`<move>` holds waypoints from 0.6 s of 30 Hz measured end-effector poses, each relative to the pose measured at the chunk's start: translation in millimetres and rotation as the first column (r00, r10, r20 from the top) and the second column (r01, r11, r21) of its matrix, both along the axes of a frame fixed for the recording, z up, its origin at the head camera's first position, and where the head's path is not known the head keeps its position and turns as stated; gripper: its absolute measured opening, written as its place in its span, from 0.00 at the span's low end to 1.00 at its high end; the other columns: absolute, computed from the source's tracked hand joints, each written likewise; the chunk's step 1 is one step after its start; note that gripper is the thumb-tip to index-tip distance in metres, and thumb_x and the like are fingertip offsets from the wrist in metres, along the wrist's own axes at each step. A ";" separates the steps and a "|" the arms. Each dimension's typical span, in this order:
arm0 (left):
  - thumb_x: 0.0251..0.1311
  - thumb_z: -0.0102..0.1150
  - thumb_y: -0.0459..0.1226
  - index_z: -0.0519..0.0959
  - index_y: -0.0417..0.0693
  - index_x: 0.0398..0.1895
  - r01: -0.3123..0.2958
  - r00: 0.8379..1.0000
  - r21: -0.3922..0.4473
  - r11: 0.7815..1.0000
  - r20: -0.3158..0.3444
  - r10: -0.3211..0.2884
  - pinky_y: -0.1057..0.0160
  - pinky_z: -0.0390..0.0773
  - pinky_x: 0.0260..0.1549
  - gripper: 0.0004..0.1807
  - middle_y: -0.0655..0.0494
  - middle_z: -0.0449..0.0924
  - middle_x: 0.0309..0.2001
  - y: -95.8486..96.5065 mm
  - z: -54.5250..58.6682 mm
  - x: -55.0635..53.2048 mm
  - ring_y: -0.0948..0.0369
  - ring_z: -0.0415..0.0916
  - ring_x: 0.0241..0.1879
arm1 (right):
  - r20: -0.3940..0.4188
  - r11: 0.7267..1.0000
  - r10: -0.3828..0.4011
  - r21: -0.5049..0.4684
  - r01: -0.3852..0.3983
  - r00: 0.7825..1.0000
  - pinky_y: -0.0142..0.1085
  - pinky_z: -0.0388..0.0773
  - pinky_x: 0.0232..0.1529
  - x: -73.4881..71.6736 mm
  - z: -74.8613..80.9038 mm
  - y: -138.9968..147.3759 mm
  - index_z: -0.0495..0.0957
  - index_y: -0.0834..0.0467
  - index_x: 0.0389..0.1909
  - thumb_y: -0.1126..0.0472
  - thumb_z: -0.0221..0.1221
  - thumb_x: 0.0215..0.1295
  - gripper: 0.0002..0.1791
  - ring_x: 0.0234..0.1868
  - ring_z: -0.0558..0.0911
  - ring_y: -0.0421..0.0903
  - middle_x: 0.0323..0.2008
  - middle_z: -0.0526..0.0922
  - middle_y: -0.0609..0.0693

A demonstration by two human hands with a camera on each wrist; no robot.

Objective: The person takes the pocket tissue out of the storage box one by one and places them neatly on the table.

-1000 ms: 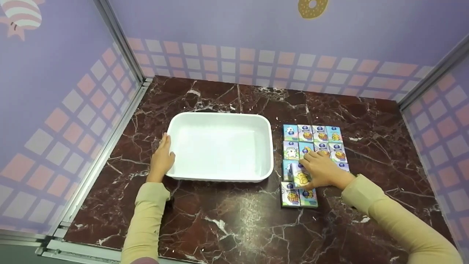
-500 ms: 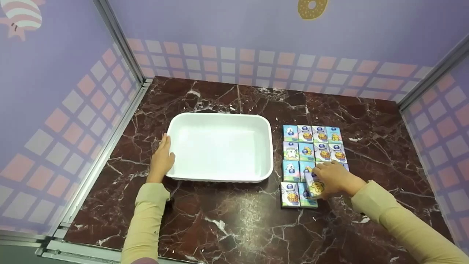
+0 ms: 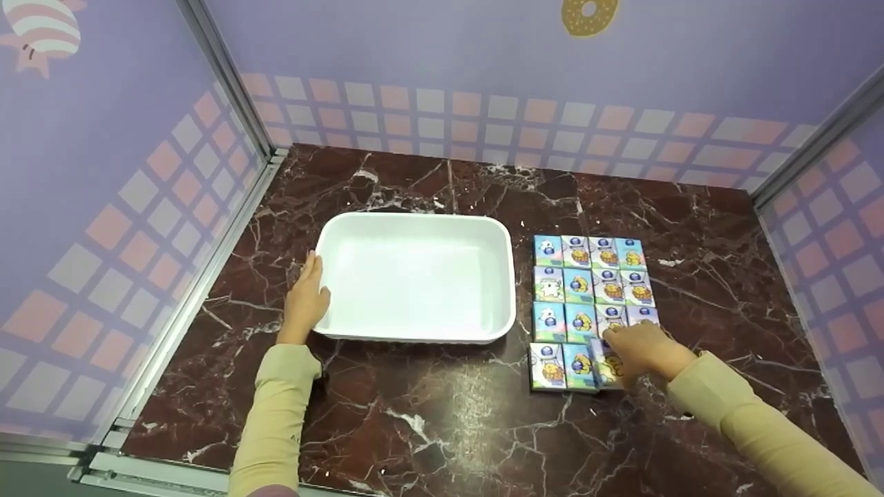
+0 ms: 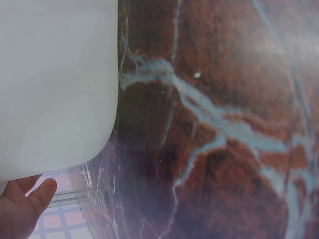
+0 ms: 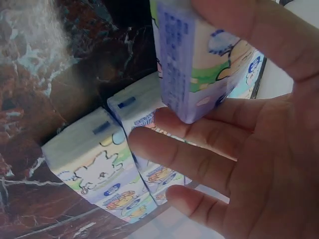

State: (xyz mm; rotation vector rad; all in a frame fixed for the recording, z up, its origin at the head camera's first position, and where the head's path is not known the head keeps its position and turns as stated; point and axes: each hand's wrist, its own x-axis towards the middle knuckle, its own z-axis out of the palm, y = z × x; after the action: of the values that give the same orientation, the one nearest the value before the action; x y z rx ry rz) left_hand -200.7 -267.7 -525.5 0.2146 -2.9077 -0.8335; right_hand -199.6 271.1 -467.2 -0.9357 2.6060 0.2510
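My right hand [image 3: 646, 353] pinches a purple tissue pack [image 3: 608, 364] between thumb and fingers, at the third spot of the nearest row. In the right wrist view the held tissue pack [image 5: 187, 59] stands tilted above other packs, with the thumb [image 5: 239, 20] on one side. Several tissue packs [image 3: 579, 285] with cartoon prints lie flat in a close grid. Part of the grid's right side is hidden by the hand. My left hand [image 3: 304, 300] rests with straight fingers against the left wall of a white basin [image 3: 414, 334].
The dark red marble tabletop [image 3: 428, 414] carries both the basin and the packs. Purple walls with a checked print [image 3: 483, 117] close off the back and both sides. A metal rail [image 3: 186, 310] runs along the left edge.
My right hand has carried the purple tissue pack rightward and toward me, from over the grid's left part to beside the nearest row's second pack. The left hand and basin have stayed put.
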 end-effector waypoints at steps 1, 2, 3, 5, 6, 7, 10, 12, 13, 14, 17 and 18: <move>0.55 0.43 0.31 0.49 0.39 0.67 0.001 1.000 -0.005 1.000 -0.003 -0.001 0.49 0.70 0.31 0.34 0.48 0.42 0.69 0.2 0.3 0.0 0.40 0.71 0.38 | 0.004 1.000 -0.006 0.001 0.006 1.000 0.45 0.69 0.26 1.1 -0.4 0.8 0.66 0.56 0.25 0.56 0.72 0.16 0.29 0.21 0.73 0.47 0.21 0.72 0.47; 0.55 0.44 0.31 0.49 0.39 0.67 0.003 1.000 -0.011 1.000 -0.003 -0.003 0.50 0.70 0.29 0.34 0.48 0.43 0.69 0.4 0.5 0.0 0.41 0.71 0.34 | 0.004 1.000 -0.012 0.001 0.012 1.000 0.45 0.69 0.26 2.2 -0.8 1.6 0.66 0.56 0.25 0.56 0.72 0.16 0.30 0.21 0.73 0.47 0.21 0.72 0.47; 0.55 0.44 0.31 0.49 0.39 0.66 0.003 1.000 -0.018 1.000 -0.006 -0.004 0.51 0.70 0.27 0.33 0.48 0.43 0.69 0.6 0.7 -0.1 0.42 0.71 0.31 | 0.005 1.000 -0.018 0.002 0.018 1.000 0.46 0.70 0.27 3.3 -1.3 2.4 0.66 0.56 0.25 0.56 0.72 0.16 0.30 0.21 0.73 0.47 0.21 0.72 0.47; 0.55 0.44 0.31 0.49 0.39 0.66 0.007 1.000 -0.026 1.000 -0.007 -0.007 0.52 0.69 0.24 0.33 0.47 0.44 0.69 0.5 0.8 0.0 0.43 0.69 0.26 | -0.004 1.000 -0.026 -0.002 0.026 1.000 0.47 0.70 0.28 5.2 -2.2 3.8 0.66 0.56 0.25 0.56 0.72 0.15 0.30 0.22 0.74 0.48 0.21 0.72 0.48; 0.55 0.44 0.31 0.50 0.38 0.66 0.009 1.000 -0.029 1.000 -0.009 -0.010 0.51 0.69 0.25 0.33 0.46 0.44 0.69 0.5 0.7 0.0 0.42 0.71 0.31 | -0.012 0.999 -0.033 -0.009 0.032 0.999 0.48 0.70 0.28 6.1 -2.8 4.5 0.66 0.57 0.25 0.56 0.72 0.15 0.30 0.22 0.74 0.49 0.21 0.72 0.48; 0.55 0.44 0.31 0.50 0.38 0.66 0.010 1.000 -0.029 1.000 -0.010 -0.010 0.51 0.69 0.25 0.33 0.46 0.44 0.69 0.4 0.5 0.0 0.40 0.71 0.37 | -0.022 0.999 -0.036 -0.014 0.035 0.999 0.48 0.71 0.27 6.8 -3.5 5.3 0.67 0.58 0.26 0.57 0.72 0.14 0.31 0.22 0.74 0.49 0.21 0.73 0.49; 0.55 0.43 0.31 0.49 0.38 0.66 0.011 1.000 -0.021 1.000 -0.004 -0.011 0.48 0.70 0.30 0.33 0.45 0.43 0.69 0.1 0.1 0.2 0.38 0.65 0.51 | -0.055 0.999 -0.036 -0.018 0.036 0.998 0.48 0.72 0.25 8.8 -5.6 6.7 0.68 0.59 0.27 0.58 0.71 0.13 0.32 0.21 0.74 0.50 0.20 0.73 0.50; 0.55 0.43 0.30 0.49 0.38 0.66 0.010 1.000 -0.018 1.000 -0.003 -0.010 0.47 0.70 0.34 0.33 0.45 0.44 0.69 0.0 0.0 0.3 0.38 0.63 0.54 | -0.064 0.999 -0.040 0.000 0.040 0.997 0.48 0.72 0.24 9.8 -7.0 6.6 0.68 0.60 0.28 0.59 0.71 0.13 0.32 0.20 0.74 0.49 0.19 0.73 0.50; 0.55 0.43 0.30 0.49 0.37 0.66 0.009 1.000 -0.017 1.000 -0.004 -0.009 0.46 0.70 0.35 0.33 0.45 0.44 0.69 0.0 0.0 0.2 0.38 0.63 0.54 | -0.066 0.999 -0.043 0.014 0.044 0.997 0.48 0.72 0.24 10.0 -8.0 6.2 0.68 0.60 0.28 0.59 0.71 0.13 0.32 0.20 0.74 0.50 0.20 0.73 0.50; 0.55 0.44 0.30 0.49 0.37 0.66 0.009 1.000 -0.017 1.000 -0.005 -0.009 0.46 0.70 0.35 0.33 0.45 0.44 0.69 0.0 0.0 0.1 0.38 0.64 0.53 | -0.063 0.998 -0.049 0.025 0.050 0.997 0.49 0.72 0.25 10.5 -8.9 5.6 0.67 0.60 0.28 0.59 0.71 0.13 0.32 0.21 0.74 0.50 0.20 0.73 0.50; 0.55 0.43 0.31 0.49 0.38 0.66 0.010 1.000 -0.014 1.000 -0.003 -0.010 0.46 0.70 0.35 0.33 0.46 0.43 0.69 0.0 0.4 -0.3 0.38 0.66 0.49 | -0.062 0.996 -0.062 0.064 0.066 0.996 0.51 0.72 0.29 11.7 -13.2 3.4 0.67 0.61 0.31 0.58 0.71 0.14 0.34 0.23 0.74 0.51 0.23 0.74 0.52; 0.55 0.43 0.31 0.49 0.38 0.66 0.010 1.000 -0.012 1.000 -0.002 -0.010 0.46 0.70 0.35 0.33 0.46 0.42 0.69 -0.1 0.3 -0.5 0.39 0.67 0.48 | -0.070 0.995 -0.065 0.071 0.070 0.995 0.52 0.72 0.31 12.0 -15.1 2.8 0.67 0.62 0.32 0.58 0.71 0.14 0.35 0.23 0.74 0.52 0.24 0.74 0.54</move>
State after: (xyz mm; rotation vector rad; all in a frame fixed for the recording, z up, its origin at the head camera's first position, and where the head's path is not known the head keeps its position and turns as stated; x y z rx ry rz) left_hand -201.3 -267.8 -525.1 0.1981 -2.9137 -0.8165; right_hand -187.6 273.9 -482.3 -0.8268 2.6648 0.3639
